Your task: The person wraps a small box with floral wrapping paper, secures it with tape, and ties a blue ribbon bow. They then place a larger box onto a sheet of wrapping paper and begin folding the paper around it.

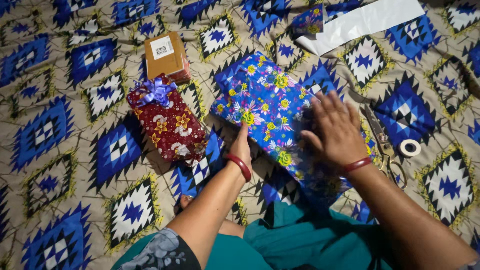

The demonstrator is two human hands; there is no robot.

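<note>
Both hands, left hand and right hand, press flat, ungripping, on one blue floral parcel; one red parcel beside.

Two bare forearms are seen from the head view, uncovered from elbow to wrist. A smooth, plain red bangle, round in section, is worn on the left wrist just below the left hand. A similar red bangle, thinner in appearance, is worn on the right wrist below the right hand. No rings can be made out on the fingers. A short sleeve is noted at the left upper arm: dark grey fabric printed with pale grey flowers. Teal cloth, loosely folded and unpatterned, is worn over the lap and lower body. The right sleeve is out of view.
</note>
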